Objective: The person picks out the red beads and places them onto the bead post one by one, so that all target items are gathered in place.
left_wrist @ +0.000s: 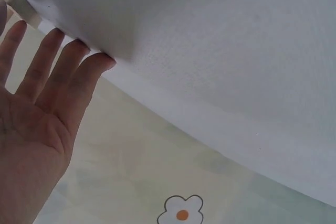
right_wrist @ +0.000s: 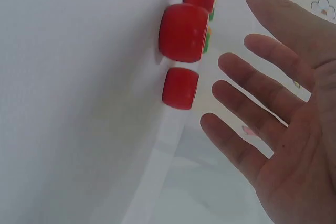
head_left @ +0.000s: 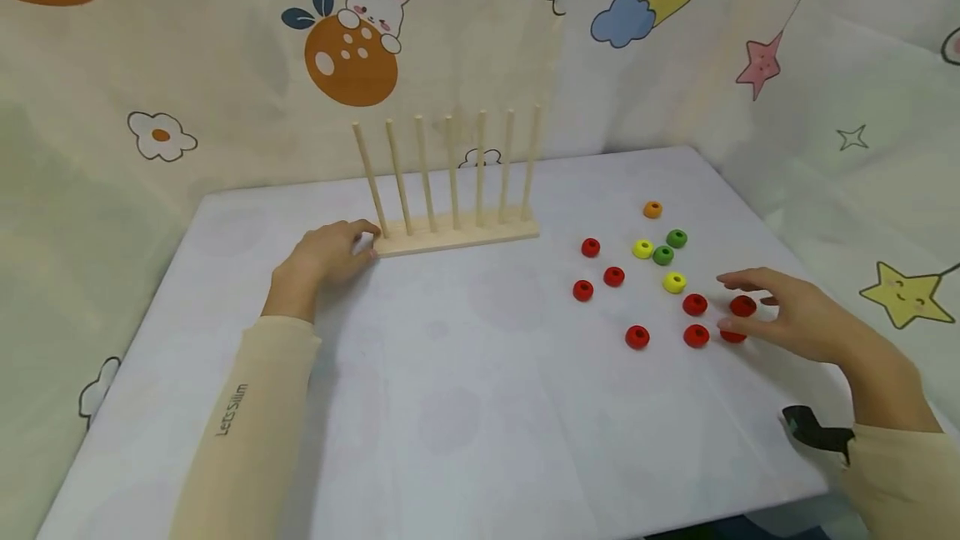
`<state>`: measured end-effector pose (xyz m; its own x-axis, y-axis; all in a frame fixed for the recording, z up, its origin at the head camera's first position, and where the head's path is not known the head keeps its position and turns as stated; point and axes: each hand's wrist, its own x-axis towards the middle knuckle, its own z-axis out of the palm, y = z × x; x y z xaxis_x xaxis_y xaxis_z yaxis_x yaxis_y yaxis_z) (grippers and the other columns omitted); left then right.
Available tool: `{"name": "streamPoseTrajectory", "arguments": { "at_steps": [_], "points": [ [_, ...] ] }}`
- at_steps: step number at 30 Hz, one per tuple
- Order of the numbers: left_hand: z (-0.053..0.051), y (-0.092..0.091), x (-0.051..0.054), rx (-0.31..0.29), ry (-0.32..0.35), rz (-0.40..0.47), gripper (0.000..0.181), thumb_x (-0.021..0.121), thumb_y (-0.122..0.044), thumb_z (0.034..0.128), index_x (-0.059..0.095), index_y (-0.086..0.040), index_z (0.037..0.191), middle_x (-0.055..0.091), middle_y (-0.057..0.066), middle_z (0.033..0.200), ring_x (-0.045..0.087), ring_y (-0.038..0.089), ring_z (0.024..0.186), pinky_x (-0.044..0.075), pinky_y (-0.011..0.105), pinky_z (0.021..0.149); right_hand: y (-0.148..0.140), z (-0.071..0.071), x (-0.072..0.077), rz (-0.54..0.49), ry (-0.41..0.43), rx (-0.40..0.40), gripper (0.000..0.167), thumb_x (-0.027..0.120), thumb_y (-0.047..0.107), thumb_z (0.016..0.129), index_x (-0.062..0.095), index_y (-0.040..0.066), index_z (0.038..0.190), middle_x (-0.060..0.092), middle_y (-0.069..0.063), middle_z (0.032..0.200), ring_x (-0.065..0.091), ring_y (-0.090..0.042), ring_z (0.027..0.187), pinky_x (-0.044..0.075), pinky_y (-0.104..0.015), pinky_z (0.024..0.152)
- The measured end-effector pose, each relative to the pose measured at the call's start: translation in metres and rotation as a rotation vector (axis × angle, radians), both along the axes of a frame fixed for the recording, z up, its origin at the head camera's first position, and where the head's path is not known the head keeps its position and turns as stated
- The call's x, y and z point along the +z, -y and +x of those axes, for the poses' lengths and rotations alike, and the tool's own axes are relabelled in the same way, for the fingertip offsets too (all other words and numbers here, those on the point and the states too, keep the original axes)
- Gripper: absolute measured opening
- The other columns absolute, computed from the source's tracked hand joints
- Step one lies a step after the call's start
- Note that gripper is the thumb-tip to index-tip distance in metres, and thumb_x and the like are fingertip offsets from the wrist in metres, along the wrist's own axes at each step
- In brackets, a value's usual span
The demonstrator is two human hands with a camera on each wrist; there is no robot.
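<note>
Printed cloth (head_left: 465,23): it hangs along the far, left and right sides.
Bench (head_left: 450,407): white-covered, carrying the rack at far centre and the beads on the right.
Wooden rack (head_left: 457,239): stands lengthwise, its seven posts (head_left: 453,182) all bare.
Right hand (head_left: 802,319): its grip is wide and holds nothing, thumb and fingers parted about the rightmost red beads without touching them (the right wrist view shows the gap). The step in hand looks like reaching for a bead; picking one calls for lowering the fingertips and narrowing them on it alone.
Left hand (head_left: 324,252): at the rack's left end, thumb near and index finger far, apparently steadying it; whether its grip pinches the wood, I cannot tell.
Black piece (head_left: 817,433): juts from the right sleeve (head_left: 896,473), near the bench's right edge, well apart from the beads.
Red beads (head_left: 694,304): eight, loosely spread; close neighbours at the right could get nudged.
Yellow beads (head_left: 674,282): two, just left of and below the green pair.
Green beads (head_left: 677,238): two, side by side.
Orange bead (head_left: 652,209): one, farthest of all.
</note>
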<state>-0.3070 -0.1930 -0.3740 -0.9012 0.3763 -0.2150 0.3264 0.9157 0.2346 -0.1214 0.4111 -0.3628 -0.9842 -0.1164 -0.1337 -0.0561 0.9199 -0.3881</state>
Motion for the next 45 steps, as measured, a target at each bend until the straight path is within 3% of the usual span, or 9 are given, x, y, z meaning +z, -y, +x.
{"name": "streamPoseTrajectory", "arguments": {
  "at_steps": [6, 14, 19, 28, 32, 37, 39, 41, 45],
  "points": [
    [-0.002, -0.004, 0.003, 0.025, 0.019, 0.012, 0.050, 0.050, -0.035, 0.1074, 0.043, -0.020, 0.155, 0.049, 0.023, 0.151, 0.042, 0.049, 0.142, 0.030, 0.073, 0.111, -0.015, 0.006, -0.008, 0.015, -0.022, -0.023, 0.068, 0.073, 0.039, 0.096, 0.048, 0.003, 0.147, 0.047, -0.026, 0.145, 0.046, -0.049, 0.126, 0.045, -0.070, 0.097],
    [0.000, -0.007, 0.002, 0.069, 0.035, -0.001, 0.052, 0.050, -0.037, 0.1073, 0.041, -0.024, 0.157, 0.051, 0.018, 0.150, 0.045, 0.047, 0.139, 0.042, 0.070, 0.102, -0.026, 0.005, -0.019, -0.013, 0.011, -0.037, 0.055, 0.063, 0.033, 0.103, 0.049, 0.002, 0.145, 0.049, -0.027, 0.143, 0.047, -0.050, 0.126, 0.050, -0.065, 0.095],
    [-0.001, -0.006, 0.000, 0.086, 0.019, -0.020, 0.052, 0.050, -0.037, 0.1074, 0.040, -0.026, 0.157, 0.052, 0.017, 0.150, 0.048, 0.047, 0.136, 0.045, 0.069, 0.098, -0.031, 0.002, -0.022, 0.005, 0.000, -0.013, 0.048, 0.066, 0.021, 0.101, 0.052, -0.001, 0.141, 0.052, -0.029, 0.137, 0.052, -0.050, 0.121, 0.055, -0.059, 0.090],
    [-0.001, -0.003, 0.000, 0.091, -0.002, -0.019, 0.054, 0.051, -0.042, 0.1067, 0.040, -0.028, 0.158, 0.054, 0.017, 0.146, 0.051, 0.045, 0.132, 0.048, 0.067, 0.095, -0.032, -0.006, -0.025, 0.057, -0.022, 0.018, 0.044, 0.072, 0.009, 0.093, 0.060, 0.001, 0.135, 0.059, -0.027, 0.130, 0.054, -0.047, 0.117, 0.054, -0.059, 0.090],
    [-0.001, -0.002, 0.000, 0.098, -0.002, -0.013, 0.054, 0.051, -0.043, 0.1063, 0.041, -0.029, 0.157, 0.055, 0.015, 0.146, 0.052, 0.044, 0.132, 0.048, 0.066, 0.095, -0.027, -0.009, -0.026, 0.062, -0.065, 0.036, 0.042, 0.075, 0.008, 0.091, 0.063, 0.001, 0.130, 0.063, -0.023, 0.124, 0.058, -0.044, 0.113, 0.058, -0.053, 0.086],
    [-0.001, -0.004, -0.001, 0.099, -0.001, -0.007, 0.053, 0.054, -0.042, 0.1053, 0.042, -0.030, 0.156, 0.056, 0.014, 0.143, 0.052, 0.042, 0.132, 0.047, 0.066, 0.095, -0.018, -0.012, -0.018, 0.051, -0.150, 0.044, 0.042, 0.079, 0.010, 0.089, 0.064, 0.003, 0.127, 0.062, -0.019, 0.119, 0.063, -0.049, 0.107, 0.060, -0.053, 0.081],
    [0.000, -0.004, 0.000, 0.099, 0.004, -0.002, 0.054, 0.055, -0.041, 0.1049, 0.042, -0.029, 0.156, 0.056, 0.014, 0.143, 0.052, 0.042, 0.132, 0.046, 0.067, 0.097, -0.012, -0.015, -0.014, 0.036, -0.193, 0.049, 0.040, 0.079, 0.008, 0.088, 0.064, 0.003, 0.125, 0.060, -0.018, 0.118, 0.064, -0.049, 0.104, 0.062, -0.047, 0.078],
    [0.001, -0.002, 0.002, 0.099, 0.012, -0.001, 0.055, 0.056, -0.040, 0.1047, 0.041, -0.029, 0.156, 0.057, 0.014, 0.143, 0.051, 0.043, 0.133, 0.045, 0.067, 0.098, -0.002, -0.021, -0.012, 0.019, -0.249, 0.060, 0.038, 0.079, 0.005, 0.087, 0.065, 0.004, 0.122, 0.059, -0.015, 0.118, 0.066, -0.045, 0.101, 0.062, -0.033, 0.073],
    [-0.001, 0.000, 0.003, 0.089, 0.028, 0.000, 0.057, 0.056, -0.041, 0.1049, 0.039, -0.029, 0.158, 0.055, 0.015, 0.146, 0.051, 0.044, 0.133, 0.047, 0.067, 0.097, 0.015, -0.029, -0.003, -0.013, -0.322, 0.075, 0.042, 0.078, 0.002, 0.087, 0.062, 0.006, 0.126, 0.058, -0.015, 0.121, 0.066, -0.038, 0.095, 0.053, -0.014, 0.068]
  ]
}}
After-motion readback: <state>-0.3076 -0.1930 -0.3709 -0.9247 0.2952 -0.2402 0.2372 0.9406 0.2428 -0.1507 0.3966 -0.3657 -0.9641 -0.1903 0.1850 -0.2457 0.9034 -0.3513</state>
